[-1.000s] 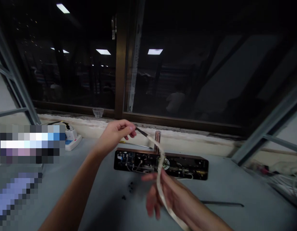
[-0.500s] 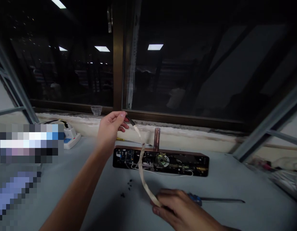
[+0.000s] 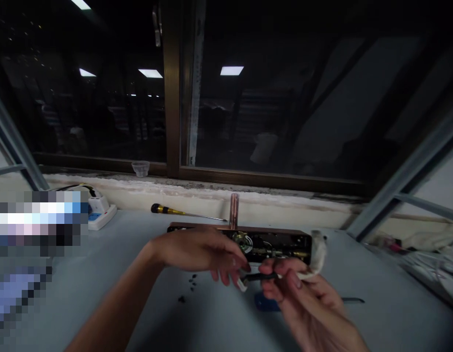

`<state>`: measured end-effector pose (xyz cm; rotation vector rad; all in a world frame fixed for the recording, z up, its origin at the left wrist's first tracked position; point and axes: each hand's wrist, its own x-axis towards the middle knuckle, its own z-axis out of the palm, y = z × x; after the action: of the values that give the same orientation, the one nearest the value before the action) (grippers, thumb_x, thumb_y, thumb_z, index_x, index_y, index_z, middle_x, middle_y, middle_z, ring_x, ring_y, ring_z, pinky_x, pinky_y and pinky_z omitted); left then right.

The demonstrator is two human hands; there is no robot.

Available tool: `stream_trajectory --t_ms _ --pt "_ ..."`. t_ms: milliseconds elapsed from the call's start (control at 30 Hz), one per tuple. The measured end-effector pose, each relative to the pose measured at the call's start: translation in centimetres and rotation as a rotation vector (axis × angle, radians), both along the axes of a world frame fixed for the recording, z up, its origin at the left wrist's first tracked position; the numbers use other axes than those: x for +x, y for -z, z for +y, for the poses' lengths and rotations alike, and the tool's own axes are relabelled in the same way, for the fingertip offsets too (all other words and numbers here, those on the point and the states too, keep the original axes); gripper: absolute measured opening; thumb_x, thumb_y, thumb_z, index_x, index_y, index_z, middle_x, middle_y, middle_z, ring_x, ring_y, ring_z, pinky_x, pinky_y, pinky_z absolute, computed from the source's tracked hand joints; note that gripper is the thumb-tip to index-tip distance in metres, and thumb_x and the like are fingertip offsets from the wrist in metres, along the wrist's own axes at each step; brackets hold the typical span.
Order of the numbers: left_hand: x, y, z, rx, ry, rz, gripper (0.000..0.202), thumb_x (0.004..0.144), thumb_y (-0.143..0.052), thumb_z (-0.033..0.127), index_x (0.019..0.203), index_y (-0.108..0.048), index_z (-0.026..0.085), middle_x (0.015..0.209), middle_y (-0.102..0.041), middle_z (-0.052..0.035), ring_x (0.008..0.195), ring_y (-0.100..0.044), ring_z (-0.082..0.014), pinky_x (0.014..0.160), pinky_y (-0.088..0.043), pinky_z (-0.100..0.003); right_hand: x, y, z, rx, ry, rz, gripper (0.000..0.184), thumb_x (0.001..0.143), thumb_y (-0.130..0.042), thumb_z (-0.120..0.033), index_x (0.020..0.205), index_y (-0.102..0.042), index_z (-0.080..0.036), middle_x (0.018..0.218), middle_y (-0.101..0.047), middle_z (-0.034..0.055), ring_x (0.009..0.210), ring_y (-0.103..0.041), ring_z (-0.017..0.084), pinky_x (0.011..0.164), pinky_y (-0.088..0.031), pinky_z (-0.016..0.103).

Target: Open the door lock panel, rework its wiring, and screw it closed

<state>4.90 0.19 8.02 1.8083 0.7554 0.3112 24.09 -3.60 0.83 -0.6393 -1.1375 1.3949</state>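
Observation:
My right hand (image 3: 303,293) is closed around a cable with a white wrapped sleeve (image 3: 319,252) and a dark stretch near its end. The sleeve loops up behind the fingers. My left hand (image 3: 208,254) has its fingertips closed at the cable's end, by a small white connector (image 3: 242,284); the exact grip is partly hidden. Behind both hands lies a long dark housing (image 3: 303,242) with a coppery edge, open to show metal parts inside. A copper-coloured bar (image 3: 234,211) stands up from its far side. My left hand covers the housing's left part.
A yellow-and-black screwdriver (image 3: 171,210) lies behind the housing. Under my right hand is a blue-handled screwdriver (image 3: 266,302). Several small black pieces (image 3: 192,282) lie on the grey table (image 3: 138,293). A power strip (image 3: 103,217) sits left, a clear cup (image 3: 141,168) on the sill.
My left hand has come down and right from the sill, bringing the cable's end to my right hand. My right hand has risen and turned palm up. The cable's sleeve now loops on the right.

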Motion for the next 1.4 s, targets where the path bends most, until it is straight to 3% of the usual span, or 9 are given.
stream_trajectory --t_ms 200,300,400,567,700,900,1033,1133,1400 --pt "0.6 0.5 0.0 -0.243 0.106 -0.180 0.020 0.077 -0.057 0.037 0.082 -0.060 0.017 0.067 -0.063 -0.0001 0.066 -0.058 -0.0121 0.065 -0.046 -0.025 0.2 0.1 -0.1 0.000 0.053 0.084 0.004 0.068 -0.068 -0.030 0.070 -0.069 -0.027 0.075 -0.066 0.0034 0.061 -0.061 0.014 0.059 -0.052 0.023" --pt "0.5 0.6 0.0 -0.299 0.056 -0.214 0.018 0.071 -0.064 0.032 0.082 -0.061 0.018 0.066 -0.063 0.0012 0.065 -0.058 -0.0111 0.065 -0.045 -0.025 0.3 0.3 -0.2 -0.014 0.068 0.104 0.003 0.065 -0.070 -0.029 0.063 -0.068 -0.027 0.075 -0.066 0.0026 0.062 -0.062 0.014 0.061 -0.053 0.024" --pt "0.3 0.6 0.1 -0.275 -0.017 -0.174 0.009 0.071 -0.063 0.023 0.078 -0.062 0.018 0.064 -0.062 0.0032 0.062 -0.057 -0.0088 0.063 -0.045 -0.022 0.3 0.3 -0.5 -0.089 0.074 0.046 0.009 0.063 -0.071 -0.031 0.069 -0.068 -0.025 0.082 -0.067 0.0039 0.067 -0.062 0.015 0.068 -0.052 0.026" --pt "-1.4 1.2 1.3 -0.121 -0.105 0.047 0.012 0.068 -0.055 0.009 0.074 -0.062 0.017 0.060 -0.061 0.0043 0.059 -0.056 -0.0085 0.060 -0.044 -0.020 0.0 0.5 -0.8 -0.197 0.056 -0.212 0.028 0.063 -0.069 -0.042 0.084 -0.067 -0.023 0.087 -0.067 0.0055 0.077 -0.062 0.016 0.076 -0.048 0.027" --pt "-3.3 1.9 2.8 -0.010 -0.163 0.182 0.023 0.067 -0.051 0.007 0.083 -0.063 0.016 0.069 -0.065 0.0015 0.067 -0.059 -0.0113 0.062 -0.045 -0.021 -1.7 1.5 -0.3 -0.159 0.062 -0.419 0.031 0.066 -0.065 -0.046 0.087 -0.067 -0.023 0.088 -0.069 0.0058 0.082 -0.062 0.019 0.080 -0.047 0.032" --pt "-5.0 2.9 4.6 0.623 -0.474 0.411 0.030 0.068 -0.046 0.007 0.092 -0.061 0.017 0.091 -0.065 -0.0026 0.086 -0.058 -0.0162 0.078 -0.042 -0.025 -5.1 4.4 1.5 0.136 0.228 -0.564 0.026 0.073 -0.055 -0.040 0.087 -0.068 -0.022 0.090 -0.069 0.0060 0.088 -0.061 0.022 0.084 -0.045 0.037" --pt "-5.8 5.0 5.6 0.769 -0.361 0.455 0.040 0.064 -0.049 0.006 0.101 -0.057 0.021 0.107 -0.059 -0.0029 0.100 -0.052 -0.0186 0.087 -0.037 -0.028 -6.9 5.5 3.0 0.083 0.329 -0.498 0.033 0.075 -0.051 -0.042 0.090 -0.067 -0.018 0.092 -0.068 0.0099 0.087 -0.062 0.024 0.083 -0.045 0.040" --pt "-6.2 6.4 5.9 0.748 -0.333 0.437 0.041 0.065 -0.048 0.006 0.103 -0.052 0.022 0.102 -0.058 -0.0016 0.092 -0.054 -0.0164 0.079 -0.040 -0.025 -7.9 5.9 4.1 0.046 0.332 -0.458 0.034 0.076 -0.050 -0.040 0.095 -0.065 -0.016 0.096 -0.067 0.0107 0.089 -0.061 0.023 0.084 -0.045 0.040" --pt "-5.9 6.8 6.1 0.847 -0.290 0.356 0.022 0.068 -0.052 0.011 0.087 -0.051 0.022 0.090 -0.056 0.0017 0.083 -0.053 -0.0147 0.074 -0.038 -0.024 -8.0 6.5 4.8 0.080 0.444 -0.518 0.034 0.074 -0.050 -0.041 0.093 -0.066 -0.017 0.093 -0.067 0.0096 0.088 -0.061 0.024 0.085 -0.043 0.043"
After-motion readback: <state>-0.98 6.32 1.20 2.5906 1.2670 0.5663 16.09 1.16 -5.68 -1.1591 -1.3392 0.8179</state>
